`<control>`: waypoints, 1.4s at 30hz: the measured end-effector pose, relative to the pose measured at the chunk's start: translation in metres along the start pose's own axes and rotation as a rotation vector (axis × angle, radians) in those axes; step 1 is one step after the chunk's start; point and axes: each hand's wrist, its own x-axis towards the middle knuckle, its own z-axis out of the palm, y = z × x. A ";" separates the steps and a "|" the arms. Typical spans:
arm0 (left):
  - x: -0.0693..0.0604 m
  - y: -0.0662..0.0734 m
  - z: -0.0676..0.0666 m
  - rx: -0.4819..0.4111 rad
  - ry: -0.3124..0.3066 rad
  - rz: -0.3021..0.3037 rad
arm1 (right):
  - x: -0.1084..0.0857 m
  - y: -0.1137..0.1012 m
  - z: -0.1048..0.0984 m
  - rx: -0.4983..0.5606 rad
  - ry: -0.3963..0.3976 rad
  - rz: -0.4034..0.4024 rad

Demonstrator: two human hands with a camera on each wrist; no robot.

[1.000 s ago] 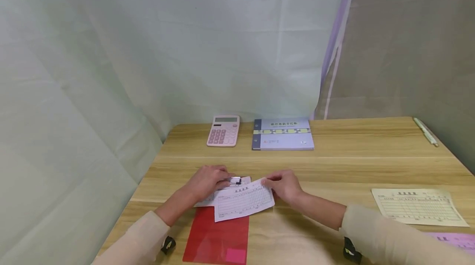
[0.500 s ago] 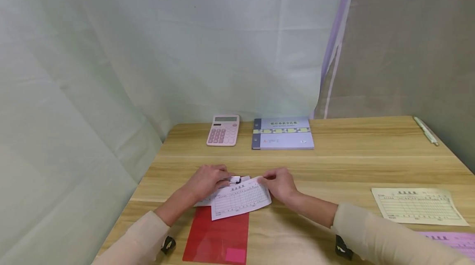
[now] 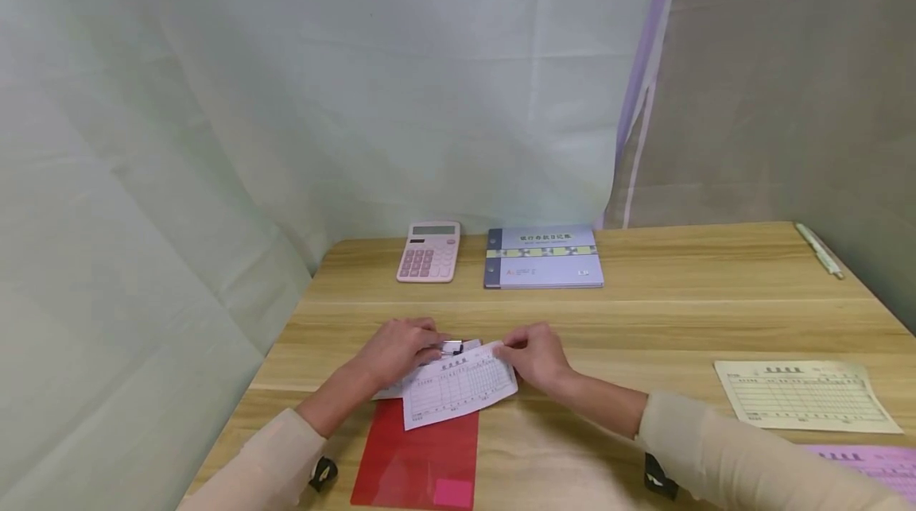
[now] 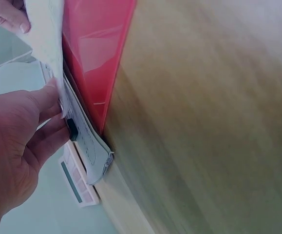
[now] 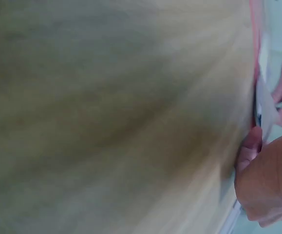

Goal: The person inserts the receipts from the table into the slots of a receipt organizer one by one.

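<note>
My left hand (image 3: 399,352) curls at a metal clip (image 3: 452,347) with a black end, above a red plastic folder (image 3: 415,455). In the left wrist view, the clip's black end (image 4: 72,129) lies against a layer of printed papers (image 4: 93,151) on the folder. My right hand (image 3: 538,356) pinches the upper right corner of a white printed form slip (image 3: 458,388). Tilted, the slip overlaps the clipped papers and the folder's upper part. Its left edge lies by my left thumb (image 4: 50,92). My left fingers partly hide the clip.
A pink calculator (image 3: 429,252) and a lilac ledger book (image 3: 547,261) lie at the table's back. Rightward are a yellowish form slip (image 3: 809,396), a pink form slip (image 3: 873,463) partly under the sleeve, and a white pen (image 3: 820,250) on the edge.
My right hand has shifted slightly to the left with the white slip, which now covers a bit more of the clipped papers. My left hand stays at the clip.
</note>
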 end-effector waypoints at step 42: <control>0.000 -0.003 0.004 0.081 0.043 0.135 | 0.002 -0.017 0.027 0.202 -0.205 0.123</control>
